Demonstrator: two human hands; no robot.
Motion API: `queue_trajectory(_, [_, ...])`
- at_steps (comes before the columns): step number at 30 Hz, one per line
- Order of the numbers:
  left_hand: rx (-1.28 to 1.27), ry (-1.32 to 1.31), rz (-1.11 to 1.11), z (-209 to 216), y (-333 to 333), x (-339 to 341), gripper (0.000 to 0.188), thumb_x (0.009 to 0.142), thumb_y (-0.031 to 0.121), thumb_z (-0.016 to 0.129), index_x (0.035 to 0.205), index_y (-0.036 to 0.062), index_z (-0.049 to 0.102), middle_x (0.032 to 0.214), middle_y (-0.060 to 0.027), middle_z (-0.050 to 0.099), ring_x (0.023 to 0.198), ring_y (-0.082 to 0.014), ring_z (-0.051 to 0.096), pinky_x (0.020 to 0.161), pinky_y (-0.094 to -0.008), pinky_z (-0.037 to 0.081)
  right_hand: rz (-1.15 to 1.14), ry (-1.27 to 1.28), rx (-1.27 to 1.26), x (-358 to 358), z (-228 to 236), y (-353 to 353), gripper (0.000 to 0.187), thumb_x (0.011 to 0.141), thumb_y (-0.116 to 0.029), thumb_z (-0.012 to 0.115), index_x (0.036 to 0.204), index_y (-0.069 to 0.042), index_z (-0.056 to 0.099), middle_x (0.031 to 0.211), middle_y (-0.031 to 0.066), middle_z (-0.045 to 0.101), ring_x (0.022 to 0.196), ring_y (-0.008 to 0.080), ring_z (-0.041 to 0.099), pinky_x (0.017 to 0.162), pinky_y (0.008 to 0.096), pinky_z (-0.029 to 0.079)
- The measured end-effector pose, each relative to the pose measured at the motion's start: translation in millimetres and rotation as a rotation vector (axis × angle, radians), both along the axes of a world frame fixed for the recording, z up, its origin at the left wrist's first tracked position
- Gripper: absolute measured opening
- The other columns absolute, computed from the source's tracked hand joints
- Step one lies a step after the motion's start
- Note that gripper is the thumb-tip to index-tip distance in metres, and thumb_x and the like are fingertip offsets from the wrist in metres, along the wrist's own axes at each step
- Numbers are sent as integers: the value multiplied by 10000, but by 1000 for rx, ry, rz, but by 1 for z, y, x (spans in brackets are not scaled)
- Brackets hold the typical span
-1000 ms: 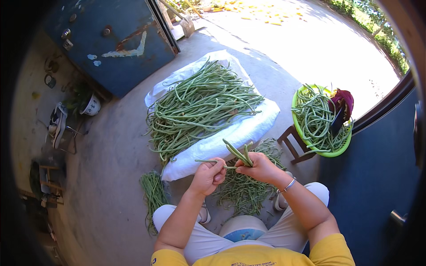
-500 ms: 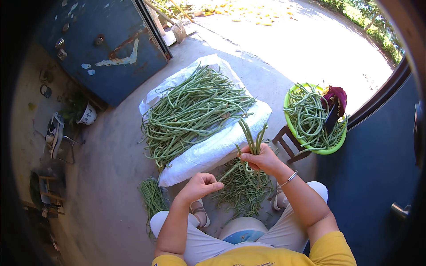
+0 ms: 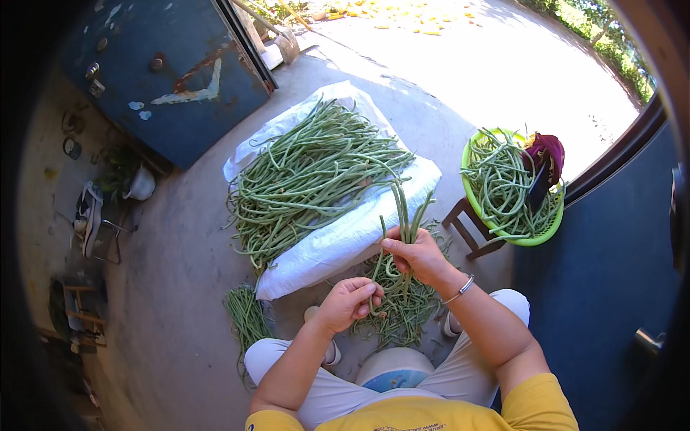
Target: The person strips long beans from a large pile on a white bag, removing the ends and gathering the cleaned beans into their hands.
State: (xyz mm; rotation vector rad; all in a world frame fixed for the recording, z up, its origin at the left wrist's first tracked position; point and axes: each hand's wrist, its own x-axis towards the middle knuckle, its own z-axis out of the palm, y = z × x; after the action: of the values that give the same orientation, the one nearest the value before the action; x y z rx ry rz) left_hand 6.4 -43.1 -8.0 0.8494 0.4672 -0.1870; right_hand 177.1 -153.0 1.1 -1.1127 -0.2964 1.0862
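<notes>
The right hand [image 3: 417, 255] clamps several green beans [image 3: 402, 212] upright; the left hand [image 3: 351, 302] (lower, thumb against finger) pinches a single bean [image 3: 377, 268] above a loose pile [image 3: 402, 320].

Cannot see the middles of the green beans [image 3: 407, 232] inside the right hand [image 3: 420, 255], cannot confirm any bean within the left hand [image 3: 350, 303], cannot identify the tiny yellow pieces [image 3: 431, 33] outside, cannot follow the yellow shirt [image 3: 410, 415] past the lower edge.
</notes>
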Motion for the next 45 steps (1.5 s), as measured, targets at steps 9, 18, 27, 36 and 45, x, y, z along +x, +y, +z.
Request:
queue_trajectory(9, [-79,37,102,10,1,4,115,862,78,536,915,-11,586,722,-36,568,465,-44,390,411,-152,305,-175,-17,-17,11,3,-4,182,807,-177,659,851,-19,578,677,28,568,429,62,453,365,195,330])
queue_trajectory(18, [783,111,195,-5,-5,5,118,818,102,621,861,-8,618,681,-23,582,530,-78,500,477,-208,392,-234,-46,16,13,7,-5,155,809,-161,651,842,-27,580,663,17,561,428,56,454,364,190,320])
queue_trajectory(27, [1204,-477,156,9,-5,6,59,798,26,594,842,-7,618,719,-69,594,604,-165,537,543,-253,425,-301,101,-107,18,-8,0,132,809,-135,640,822,-40,549,646,28,543,422,74,437,368,221,325])
queue_trajectory(36, [1417,-454,8,23,11,-7,106,821,62,558,883,10,627,882,-112,609,828,-227,583,729,-292,456,-327,234,42,39,-8,-6,123,835,-137,616,842,-34,548,701,39,568,452,59,440,383,209,331])
queue_trajectory(45, [314,-42,12,7,5,-2,410,944,337,382,1008,-5,598,874,-66,615,602,-59,485,501,-165,363,-144,5,-59,12,3,4,170,839,-145,617,937,-12,577,729,54,587,433,67,449,372,201,322])
